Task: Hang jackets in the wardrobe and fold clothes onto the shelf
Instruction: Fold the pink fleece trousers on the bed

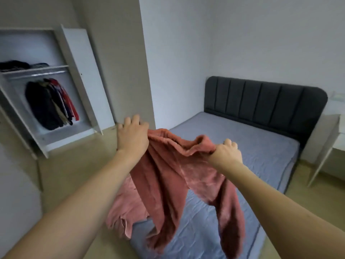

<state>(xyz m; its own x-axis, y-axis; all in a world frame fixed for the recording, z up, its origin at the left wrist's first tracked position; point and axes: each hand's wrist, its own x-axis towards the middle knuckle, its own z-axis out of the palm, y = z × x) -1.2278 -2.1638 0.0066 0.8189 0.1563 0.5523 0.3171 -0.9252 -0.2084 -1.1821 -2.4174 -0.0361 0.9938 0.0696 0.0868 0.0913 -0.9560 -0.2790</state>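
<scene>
A pair of pink fleece trousers point(168, 184) hangs in the air over the bed's near corner. My left hand point(131, 135) grips the waistband at its left end and my right hand point(225, 152) grips it at the right end, so the waist is stretched between them. The two legs dangle down toward the mattress. A second pink garment point(123, 212) lies crumpled on the bed edge behind the trousers. The open wardrobe point(78, 75) stands at the left, with several jackets point(50, 103) on its rail and folded dark clothes point(16, 65) on its shelf.
The bed point(252, 146) has a grey-blue sheet and a dark padded headboard point(261, 101). A white side table point(334, 139) stands at the right. The wardrobe door point(87, 81) is swung open toward the room. Light wooden floor lies between bed and wardrobe.
</scene>
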